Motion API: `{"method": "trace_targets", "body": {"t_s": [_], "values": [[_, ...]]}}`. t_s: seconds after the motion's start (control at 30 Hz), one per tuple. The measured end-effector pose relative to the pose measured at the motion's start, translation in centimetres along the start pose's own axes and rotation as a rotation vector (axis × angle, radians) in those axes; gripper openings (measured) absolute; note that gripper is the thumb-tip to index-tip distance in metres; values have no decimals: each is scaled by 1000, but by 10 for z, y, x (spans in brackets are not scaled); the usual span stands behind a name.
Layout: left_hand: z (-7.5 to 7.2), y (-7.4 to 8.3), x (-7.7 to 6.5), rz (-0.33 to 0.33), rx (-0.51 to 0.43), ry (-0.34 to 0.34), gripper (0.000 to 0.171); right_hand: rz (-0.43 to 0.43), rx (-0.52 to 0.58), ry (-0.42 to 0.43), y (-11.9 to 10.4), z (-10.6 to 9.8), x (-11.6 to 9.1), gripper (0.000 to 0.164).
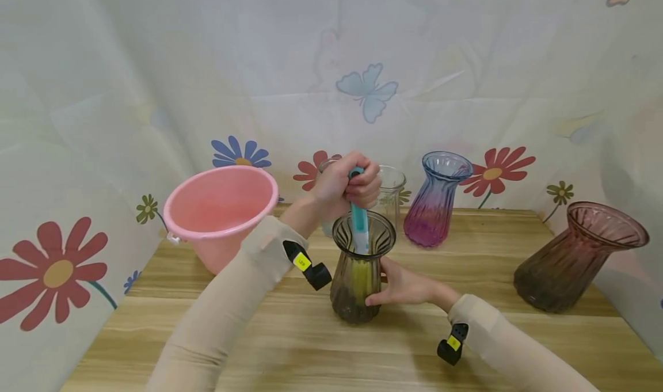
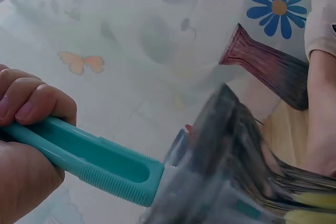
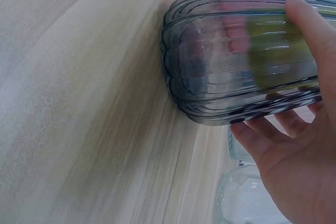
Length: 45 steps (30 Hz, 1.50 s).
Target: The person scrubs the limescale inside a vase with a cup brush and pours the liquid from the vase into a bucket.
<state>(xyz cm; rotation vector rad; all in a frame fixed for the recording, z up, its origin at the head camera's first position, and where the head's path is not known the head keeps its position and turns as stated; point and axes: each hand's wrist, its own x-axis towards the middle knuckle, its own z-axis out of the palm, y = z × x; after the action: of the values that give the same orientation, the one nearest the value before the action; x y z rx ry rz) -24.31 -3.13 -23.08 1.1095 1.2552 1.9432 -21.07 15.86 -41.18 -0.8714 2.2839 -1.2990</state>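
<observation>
A smoky grey ribbed glass vase (image 1: 344, 300) stands upright on the wooden table in front of me. My left hand (image 1: 352, 182) grips the teal handle of a bottle brush (image 2: 121, 166) above the vase's mouth. The brush's white neck goes down through the rim, and its yellow head (image 3: 278, 45) shows through the glass inside. Low on the vase's right side, my right hand (image 1: 406, 284) holds the body, thumb on the near face and fingers round the back, as the right wrist view shows.
A pink bucket (image 1: 223, 231) stands at left. Behind my left hand are clear glass vases (image 1: 391, 187), partly hidden. A blue-to-pink vase (image 1: 432, 208) stands back right, and a brownish-red vase (image 1: 564, 259) stands far right. A flower-printed sheet (image 1: 290, 64) rises behind the table.
</observation>
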Motion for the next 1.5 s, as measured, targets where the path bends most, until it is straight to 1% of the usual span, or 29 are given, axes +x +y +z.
{"method": "trace_targets", "body": {"t_s": [0.13, 0.23, 0.33, 0.47, 0.63, 0.73, 0.8, 1.0, 1.13, 1.27, 1.33, 1.4, 1.5], "values": [[-5, -20, -4, -13, 13, 10, 39, 12, -8, 2, 0, 0, -1, 76], [-8, -32, -7, -46, 40, -10, 39, 28, 6, 11, -1, 0, -3, 78], [-10, -39, -9, -68, 68, -36, 39, 34, 21, 13, -2, 0, -4, 81], [-12, -40, -11, -67, 102, -56, 39, 28, -1, -22, -5, -1, -4, 83], [-12, -38, -10, -77, 121, -61, 40, 29, -33, -80, -11, -11, -4, 73], [-12, -39, -10, -74, 129, -51, 41, 40, -30, -92, -12, -14, -2, 68], [-12, -40, -10, -64, 127, -47, 42, 41, -32, -79, -10, -13, -2, 67], [-11, -41, -13, -29, 92, -4, 43, 11, -17, -8, -3, -7, -2, 80], [-5, -32, -10, -40, 90, 19, 42, 12, 0, 12, -1, -5, -2, 82], [6, -11, -3, -39, 104, 23, 40, 12, -19, 35, 0, -3, -3, 81], [11, 2, 0, -19, 111, 28, 39, 4, -36, 48, 0, -2, -3, 81], [14, 15, 2, 19, 109, 40, 37, -5, -55, 63, 1, -1, -2, 82], [17, 30, 1, 74, 112, 55, 36, -7, -70, 77, 2, 0, -1, 82]]}}
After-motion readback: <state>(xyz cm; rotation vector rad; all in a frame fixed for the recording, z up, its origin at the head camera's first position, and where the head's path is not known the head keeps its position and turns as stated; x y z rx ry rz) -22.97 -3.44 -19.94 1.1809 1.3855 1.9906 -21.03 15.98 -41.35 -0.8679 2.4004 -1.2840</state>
